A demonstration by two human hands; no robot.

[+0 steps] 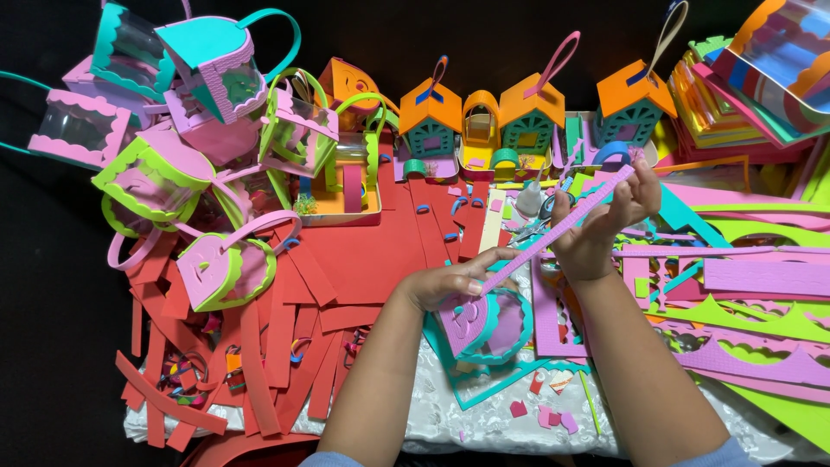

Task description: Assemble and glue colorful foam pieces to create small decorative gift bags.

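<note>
Near the middle, over white cloth [484,424], the left hand [445,284] pins a pink-and-teal foam basket [481,325], its handle unattached; the right hand [605,220] pinches a long textured pink strip [553,232]. Many finished baskets [199,130] and houses [484,117] lie far; red foam scraps [285,346] and scalloped sheets [761,355] remain.

Little bare room shows on the table [484,432]. Red foam strips [285,337] cover the left and middle ground, lying flat and low. A heap of pink and green foam baskets [173,173] blocks the far left. A row of orange-roofed foam houses [527,117] walls the far edge. Stacked foam sheets [743,285] fill the right side. The only open patch is the white cloth [450,419] near the front edge, between the two forearms.
</note>
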